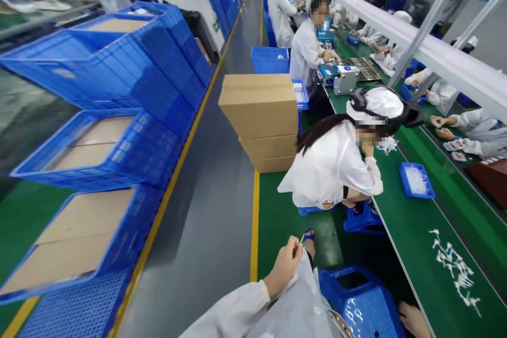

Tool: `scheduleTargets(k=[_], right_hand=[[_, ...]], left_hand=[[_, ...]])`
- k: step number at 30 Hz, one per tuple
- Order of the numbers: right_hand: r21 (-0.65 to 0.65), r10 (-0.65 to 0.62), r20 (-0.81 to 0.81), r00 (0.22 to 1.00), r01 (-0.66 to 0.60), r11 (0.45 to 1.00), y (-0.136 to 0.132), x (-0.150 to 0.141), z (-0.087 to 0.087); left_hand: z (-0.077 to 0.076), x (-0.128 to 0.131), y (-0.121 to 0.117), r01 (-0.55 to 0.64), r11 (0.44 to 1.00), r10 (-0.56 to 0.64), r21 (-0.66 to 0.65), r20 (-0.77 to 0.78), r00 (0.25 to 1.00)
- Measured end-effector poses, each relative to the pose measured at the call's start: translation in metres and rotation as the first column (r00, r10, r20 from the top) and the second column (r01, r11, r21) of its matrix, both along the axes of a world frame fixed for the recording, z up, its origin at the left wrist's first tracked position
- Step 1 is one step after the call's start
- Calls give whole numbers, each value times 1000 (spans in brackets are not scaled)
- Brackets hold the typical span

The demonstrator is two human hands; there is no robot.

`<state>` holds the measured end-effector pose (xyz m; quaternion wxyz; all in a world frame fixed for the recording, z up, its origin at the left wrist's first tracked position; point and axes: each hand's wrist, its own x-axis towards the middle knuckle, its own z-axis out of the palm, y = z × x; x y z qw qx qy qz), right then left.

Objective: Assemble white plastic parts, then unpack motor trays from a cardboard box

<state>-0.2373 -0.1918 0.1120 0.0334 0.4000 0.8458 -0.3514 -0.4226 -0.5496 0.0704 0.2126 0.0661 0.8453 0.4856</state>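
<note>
My left hand (pixel 283 265) is closed, thumb and fingers pinched around a thin yellow strip (pixel 302 239) whose tip sticks out. It is held over my lap, above the white smock (pixel 297 301) I wear. At the bottom edge, my right hand (pixel 414 319) shows only in part, low beside the rim of the green workbench (pixel 396 222) and close to a blue plastic stool (pixel 364 301). Its fingers are not clear enough to read. On the bench to the right lie several small white branched plastic pieces (pixel 455 266), apart from both hands.
A person in white (pixel 336 163) leans on the bench ahead, near a blue tray (pixel 417 180) of white pieces. Stacked cardboard boxes (pixel 261 111) stand behind that person. Blue crates (pixel 150 63) line the left side of the grey aisle (pixel 206 179). Other workers sit further along.
</note>
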Motion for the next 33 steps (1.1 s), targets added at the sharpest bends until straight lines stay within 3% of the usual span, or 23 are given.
scheduleTargets(k=[2, 4, 6, 9, 12, 15, 17, 19, 21, 25, 29, 33], right_hand=[[-311, 49, -1, 999, -47, 949, -67, -54, -2], [-540, 91, -52, 994, -105, 835, -137, -116, -5], [-688, 103, -140, 985, -171, 705, -205, -182, -7], [-794, 74, -251, 965, -249, 554, -299, -279, -9], [-843, 50, -291, 955, -281, 458, -383, -367, -11], [-857, 56, -301, 952, -296, 422, -452, -443, -11], [-843, 58, -314, 948, -307, 443, -484, -486, -7], [-806, 52, -336, 940, -316, 501, -499, -528, 0], [-742, 47, -369, 928, -324, 586, -496, -569, 8], [-557, 57, -462, 885, -339, 759, -449, -657, 18], [-357, 128, -542, 831, -366, 860, -398, -744, 19], [-168, 239, -583, 776, -403, 900, -381, -821, 19]], left_hand=[[5, -20, -17, -32, 999, 32, -11, -48, 998], [9, -47, -30, -37, 999, 34, -30, -104, 994], [13, -80, -45, -32, 998, 21, -62, -169, 985], [15, -135, -83, -10, 991, -27, -134, -270, 963], [12, -191, -142, -10, 974, -74, -224, -360, 930], [11, -250, -208, -27, 956, -106, -291, -429, 897], [13, -292, -243, -5, 951, -147, -309, -468, 871], [18, -334, -265, 51, 950, -210, -308, -507, 836], [22, -377, -275, 118, 948, -269, -297, -544, 795], [21, -463, -279, 140, 960, -261, -242, -598, 758], [12, -548, -295, -77, 986, -28, -149, -596, 802], [10, -626, -322, -405, 911, 313, -73, -517, 797]])
